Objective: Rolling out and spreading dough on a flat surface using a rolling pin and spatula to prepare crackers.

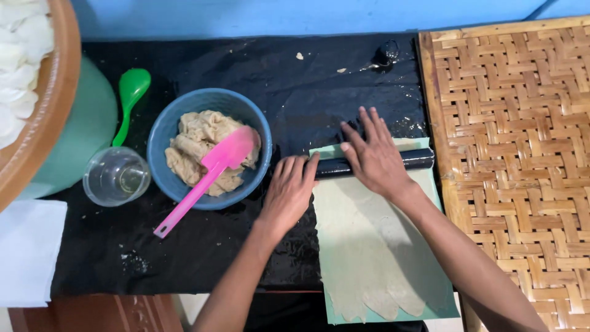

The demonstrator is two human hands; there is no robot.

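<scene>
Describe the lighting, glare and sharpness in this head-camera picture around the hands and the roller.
Head view: even, soft light with faint shadows under the left hand and right hand; small wet glints speckle the black sheet and the dark roller; the hands, the rolled dough sheet and the woven mat look sharp; the brown tray at the left edge bows slightly.

packages: you have none in view | labels: none on the bowl, cup or any other thing | signs: none | screens: none
</scene>
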